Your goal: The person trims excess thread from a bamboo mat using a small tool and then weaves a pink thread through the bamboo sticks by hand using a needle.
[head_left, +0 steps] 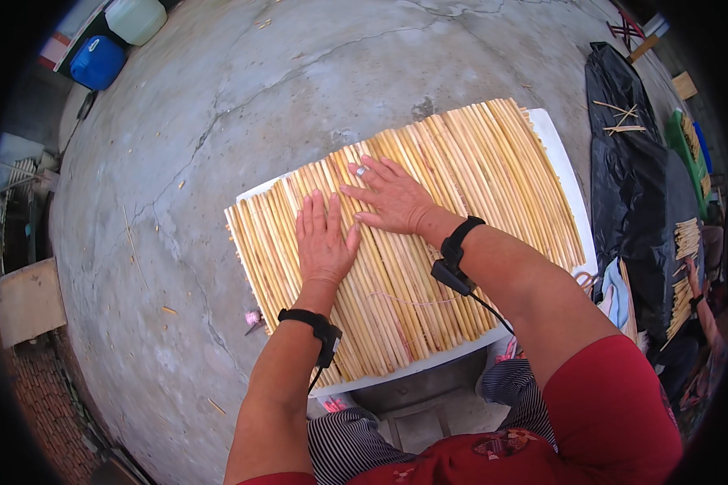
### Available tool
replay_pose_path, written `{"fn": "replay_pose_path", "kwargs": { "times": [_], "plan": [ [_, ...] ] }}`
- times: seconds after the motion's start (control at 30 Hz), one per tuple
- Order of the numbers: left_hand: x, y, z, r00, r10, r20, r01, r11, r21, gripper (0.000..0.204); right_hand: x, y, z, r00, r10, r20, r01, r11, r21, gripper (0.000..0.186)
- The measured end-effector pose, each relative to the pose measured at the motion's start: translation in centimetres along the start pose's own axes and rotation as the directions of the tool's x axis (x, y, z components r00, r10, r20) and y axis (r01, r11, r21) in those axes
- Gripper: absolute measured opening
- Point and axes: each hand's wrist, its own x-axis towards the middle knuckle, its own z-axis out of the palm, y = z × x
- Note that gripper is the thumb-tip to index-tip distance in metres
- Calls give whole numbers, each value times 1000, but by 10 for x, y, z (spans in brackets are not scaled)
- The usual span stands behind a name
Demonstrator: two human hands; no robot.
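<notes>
A row of many pale yellow sticks [477, 186] lies side by side across a white board [562, 166] in front of me. My left hand [323, 242] rests flat on the sticks near their left end, fingers spread. Just to its right, my right hand [388, 198] also lies palm down on the sticks, fingers pointing left, with a ring on one finger. Neither hand grips anything. Both wrists wear black bands with a cable.
The board stands on a cracked concrete floor [218, 121]. A blue canister [97, 61] and a pale one [136, 18] stand at the far left. On the right are a black sheet [631, 186] and bundles of sticks [686, 238]. A wooden plank [28, 301] lies at left.
</notes>
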Motion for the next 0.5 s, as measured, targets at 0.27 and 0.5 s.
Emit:
{"fn": "replay_pose_path", "kwargs": {
  "times": [0.27, 0.5],
  "plan": [
    [0, 0, 0, 1000, 12, -8, -12, 1000, 6, 67, 0, 0, 1, 1000, -1, -6, 1, 1000, -10, 62],
    [0, 1, 0, 1000, 12, -11, -12, 1000, 6, 67, 0, 0, -1, 1000, 1, 14, -1, 1000, -26, 62]
  ]
}}
